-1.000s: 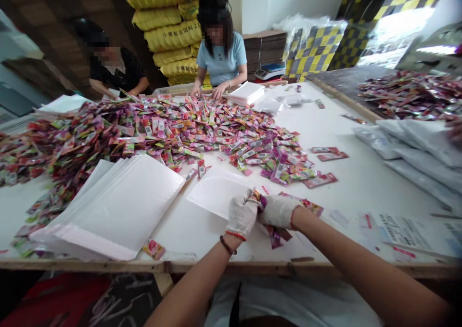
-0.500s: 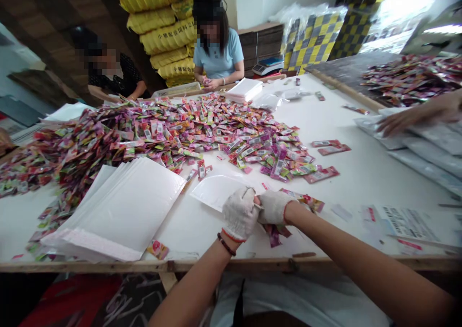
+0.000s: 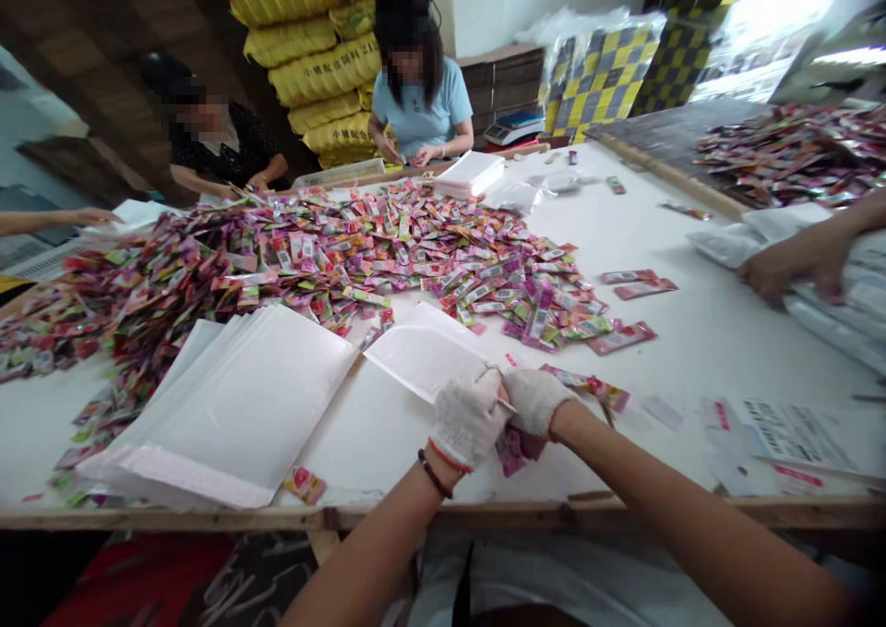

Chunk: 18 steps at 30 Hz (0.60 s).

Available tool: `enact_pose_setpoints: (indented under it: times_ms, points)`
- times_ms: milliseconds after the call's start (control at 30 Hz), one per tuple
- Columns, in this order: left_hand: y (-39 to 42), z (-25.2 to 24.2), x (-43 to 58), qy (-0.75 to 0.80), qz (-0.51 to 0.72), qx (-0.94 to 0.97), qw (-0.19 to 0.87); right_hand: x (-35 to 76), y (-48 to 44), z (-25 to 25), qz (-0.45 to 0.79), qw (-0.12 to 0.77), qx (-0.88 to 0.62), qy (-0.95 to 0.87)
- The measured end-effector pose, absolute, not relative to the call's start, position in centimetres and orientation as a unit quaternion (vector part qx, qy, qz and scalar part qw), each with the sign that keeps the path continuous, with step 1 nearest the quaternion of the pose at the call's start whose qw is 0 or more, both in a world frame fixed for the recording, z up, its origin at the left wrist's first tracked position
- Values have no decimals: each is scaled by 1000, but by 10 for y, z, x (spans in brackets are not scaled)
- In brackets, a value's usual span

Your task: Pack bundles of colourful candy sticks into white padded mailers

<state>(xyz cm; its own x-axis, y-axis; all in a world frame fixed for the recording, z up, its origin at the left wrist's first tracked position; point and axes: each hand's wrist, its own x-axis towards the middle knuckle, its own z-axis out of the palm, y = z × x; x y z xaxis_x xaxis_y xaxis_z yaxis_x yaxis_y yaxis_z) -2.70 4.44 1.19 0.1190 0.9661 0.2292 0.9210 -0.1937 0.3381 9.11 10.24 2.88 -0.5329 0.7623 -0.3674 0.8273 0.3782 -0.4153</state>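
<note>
My left hand (image 3: 472, 421), in a white knit glove, is closed on the near end of a white padded envelope (image 3: 424, 348). The envelope's far end points away over the table and bulges a little. Pressed against it is my gloved right hand (image 3: 537, 400), fingers curled. Small pink packets (image 3: 513, 453) stick out below the right hand, between the two wrists; the fingertips around them are hidden. Right of the hands lie a few loose packets (image 3: 596, 387). A fanned stack of white envelopes (image 3: 242, 396) rests to the left.
A wide heap of small colourful packets (image 3: 311, 248) covers the table's far side. Two people sit behind it; another person's hand (image 3: 89, 216) reaches in at the left. At right, a person's hands (image 3: 796, 258) press on filled white bags (image 3: 837, 308). Printed sheets (image 3: 796, 433) lie near the front edge.
My hands have shifted slightly right and nearer, and the envelope's far end has risen and puffed out. The hands at right moved onto the bags; a hand has reached in at left.
</note>
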Motion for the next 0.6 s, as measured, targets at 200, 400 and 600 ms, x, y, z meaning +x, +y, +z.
enact_pose_setpoints:
  times_ms: [200,400,600]
  points:
    - [46,-7,-42,641,238,721,108,132,79,10,-300,-101,468,825]
    - [35,-13,-37,577,243,775,88,103,81,-12,-262,-146,487,821]
    - [40,-21,-55,630,286,707,150,118,97,-10,-433,-247,477,723]
